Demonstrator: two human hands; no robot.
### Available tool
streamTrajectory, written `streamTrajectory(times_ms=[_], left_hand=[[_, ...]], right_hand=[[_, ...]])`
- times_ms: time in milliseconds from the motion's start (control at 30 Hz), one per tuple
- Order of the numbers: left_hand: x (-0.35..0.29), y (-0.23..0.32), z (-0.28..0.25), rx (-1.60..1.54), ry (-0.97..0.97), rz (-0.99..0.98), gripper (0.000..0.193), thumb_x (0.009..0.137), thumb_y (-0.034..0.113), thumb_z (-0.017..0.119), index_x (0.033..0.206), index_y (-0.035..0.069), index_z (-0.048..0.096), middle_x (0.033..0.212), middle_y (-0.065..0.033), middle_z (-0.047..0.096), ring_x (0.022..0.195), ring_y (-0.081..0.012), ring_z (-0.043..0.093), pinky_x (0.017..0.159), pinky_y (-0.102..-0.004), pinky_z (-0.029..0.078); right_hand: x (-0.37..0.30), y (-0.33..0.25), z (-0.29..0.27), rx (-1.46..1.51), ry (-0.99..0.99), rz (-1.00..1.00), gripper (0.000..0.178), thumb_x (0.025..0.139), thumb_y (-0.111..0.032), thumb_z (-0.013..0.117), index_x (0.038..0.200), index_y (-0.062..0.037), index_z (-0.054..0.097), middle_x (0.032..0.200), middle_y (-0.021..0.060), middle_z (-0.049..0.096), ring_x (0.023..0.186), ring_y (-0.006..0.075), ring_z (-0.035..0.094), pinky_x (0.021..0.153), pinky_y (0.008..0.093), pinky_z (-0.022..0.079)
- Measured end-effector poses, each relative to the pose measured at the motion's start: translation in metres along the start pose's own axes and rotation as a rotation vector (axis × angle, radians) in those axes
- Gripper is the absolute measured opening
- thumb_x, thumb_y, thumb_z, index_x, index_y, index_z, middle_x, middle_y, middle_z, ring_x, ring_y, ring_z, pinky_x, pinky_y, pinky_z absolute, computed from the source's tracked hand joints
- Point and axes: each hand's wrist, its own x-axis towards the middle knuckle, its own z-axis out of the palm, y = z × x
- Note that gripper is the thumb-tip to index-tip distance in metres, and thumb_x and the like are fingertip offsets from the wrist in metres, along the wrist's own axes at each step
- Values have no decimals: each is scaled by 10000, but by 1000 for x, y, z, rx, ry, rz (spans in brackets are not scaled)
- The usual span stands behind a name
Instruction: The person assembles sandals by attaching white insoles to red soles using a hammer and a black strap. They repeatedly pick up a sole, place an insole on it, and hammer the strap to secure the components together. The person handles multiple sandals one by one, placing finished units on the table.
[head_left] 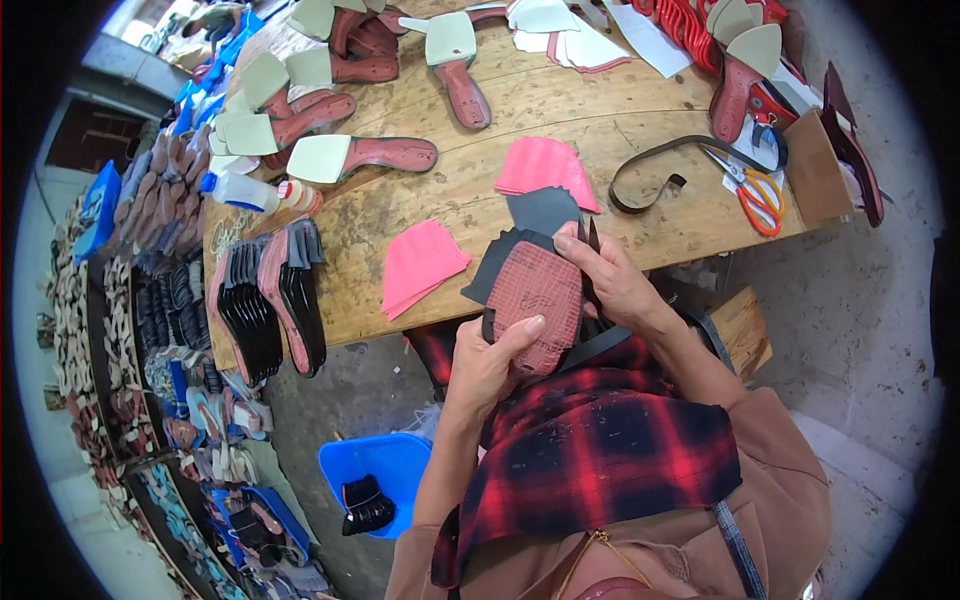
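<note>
In front of my lap, my left hand (pixel 480 362) grips a red, grid-patterned insole (pixel 537 300) by its near left edge, thumb on top. A dark grey fabric piece (pixel 490 268) shows beneath the insole's far end. My right hand (pixel 608 272) is closed at the insole's far right edge. A slim dark tool with two pointed tips (pixel 590 238) sticks out between its fingers; the tool's kind is unclear. Just beyond lies another dark grey piece (pixel 545 208) by a stack of pink pieces (pixel 543 168). More pink pieces (pixel 424 262) lie at the left.
The wooden table (pixel 380 205) carries red insoles with cream ends (pixel 385 153), scissors with orange handles (pixel 757 195), a dark strap (pixel 640 160) and a bottle (pixel 240 192). Stacked black insoles (pixel 290 290) overhang its left front edge. A blue bin (pixel 345 465) stands below; loaded shelves line the left.
</note>
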Motion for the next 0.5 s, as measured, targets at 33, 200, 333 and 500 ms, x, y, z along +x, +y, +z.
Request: streamTrajectory(times_ms=[33,200,333,500], left_hand=[[1,-2,-5,-1,4,-14,293,871,101,694,1117,-48,635,1010,-88,686,855,-134,650,750,-289,536],[5,-11,-9,-16,10,-34,295,875,102,687,1124,-45,627,1014,-92,683,851,-138,652,744,-297,541],[8,-13,-9,-46,9,-42,296,873,104,688,1122,-43,625,1006,-92,683,851,-139,651,753,-298,541],[14,-17,-9,40,72,-33,300,865,113,697,1105,-50,622,1000,-93,681,874,-152,649,791,-299,535]], right_hand=[[-1,0,-1,-30,7,0,260,1021,-319,475,868,-113,517,617,-65,475,425,23,409,360,195,325],[-1,-1,-5,-75,-20,27,272,1027,-323,463,862,-111,511,619,-62,476,430,21,410,361,193,324],[0,3,-5,-4,-20,44,278,1027,-328,465,855,-114,509,628,-61,473,435,22,411,360,191,324],[-1,3,-5,33,31,52,255,1024,-312,477,865,-118,518,632,-62,463,439,21,406,363,189,328]])
